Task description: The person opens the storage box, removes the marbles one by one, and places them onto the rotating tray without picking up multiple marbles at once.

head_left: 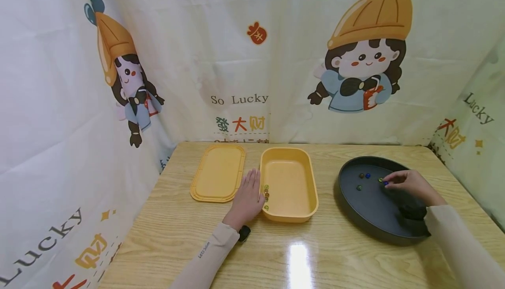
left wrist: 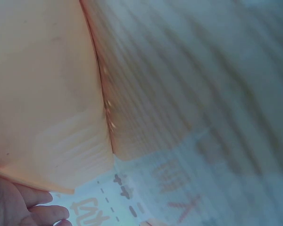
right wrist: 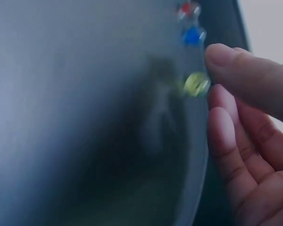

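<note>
My left hand [head_left: 247, 198] lies with straight fingers along the left wall of a yellow rectangular container [head_left: 289, 179]. Several marbles [head_left: 266, 195] line that wall inside. Over a round dark pan [head_left: 378, 210], my right hand [head_left: 410, 185] pinches a blue marble [head_left: 385, 183] at its fingertips; in the right wrist view the thumb hides it. A yellow-green marble [right wrist: 197, 84] sits close beside those fingertips. Farther left in the pan are a brown marble [head_left: 361, 175], another blue marble [head_left: 368, 175] and a green marble [head_left: 359, 187].
A flat yellow lid [head_left: 219, 173] lies on the wooden table [head_left: 165, 236], left of the container. A printed curtain [head_left: 292, 122] hangs behind and along both sides of the table.
</note>
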Motion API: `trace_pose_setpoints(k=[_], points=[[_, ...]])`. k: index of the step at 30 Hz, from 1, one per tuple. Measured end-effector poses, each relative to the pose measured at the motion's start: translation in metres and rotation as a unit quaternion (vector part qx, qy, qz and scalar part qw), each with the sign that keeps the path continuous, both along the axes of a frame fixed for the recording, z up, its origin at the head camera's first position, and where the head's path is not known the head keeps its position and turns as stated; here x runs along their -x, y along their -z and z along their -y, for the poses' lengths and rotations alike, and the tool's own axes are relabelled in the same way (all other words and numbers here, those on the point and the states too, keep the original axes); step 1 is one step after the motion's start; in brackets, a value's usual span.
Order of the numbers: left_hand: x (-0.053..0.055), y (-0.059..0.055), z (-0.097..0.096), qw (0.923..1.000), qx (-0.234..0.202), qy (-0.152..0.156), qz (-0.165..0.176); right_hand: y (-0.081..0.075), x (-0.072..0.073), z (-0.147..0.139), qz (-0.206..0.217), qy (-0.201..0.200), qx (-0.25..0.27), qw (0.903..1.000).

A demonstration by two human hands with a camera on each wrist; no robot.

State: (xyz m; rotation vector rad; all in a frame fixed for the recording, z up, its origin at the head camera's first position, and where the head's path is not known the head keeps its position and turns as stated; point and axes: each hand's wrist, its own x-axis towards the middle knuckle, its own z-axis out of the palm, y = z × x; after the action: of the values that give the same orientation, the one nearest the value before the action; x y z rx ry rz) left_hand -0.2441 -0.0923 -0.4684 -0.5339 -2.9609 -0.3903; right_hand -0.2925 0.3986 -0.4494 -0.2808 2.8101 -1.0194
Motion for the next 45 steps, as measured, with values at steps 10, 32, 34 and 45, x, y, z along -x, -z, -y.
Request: trace_pose_setpoints(k=[10, 32, 34, 45], points=[[-0.001, -0.001, 0.0, 1.0, -0.008, 0.0, -0.001, 0.008, 0.001, -0.011, 0.034, -0.015, -0.006, 0.9993], [-0.001, -0.002, 0.0, 1.0, -0.01, 0.001, 0.001, 0.002, -0.004, -0.011, 0.018, -0.017, 0.011, 0.9996], [-0.002, -0.002, 0.001, 1.0, -0.009, 0.001, 0.001, -0.005, -0.006, -0.009, 0.004, -0.011, 0.0, 0.9999], [-0.002, -0.002, 0.001, 0.9999, -0.016, 0.001, 0.004, -0.058, 0.002, 0.05, -0.068, -0.032, -0.02, 0.997]])
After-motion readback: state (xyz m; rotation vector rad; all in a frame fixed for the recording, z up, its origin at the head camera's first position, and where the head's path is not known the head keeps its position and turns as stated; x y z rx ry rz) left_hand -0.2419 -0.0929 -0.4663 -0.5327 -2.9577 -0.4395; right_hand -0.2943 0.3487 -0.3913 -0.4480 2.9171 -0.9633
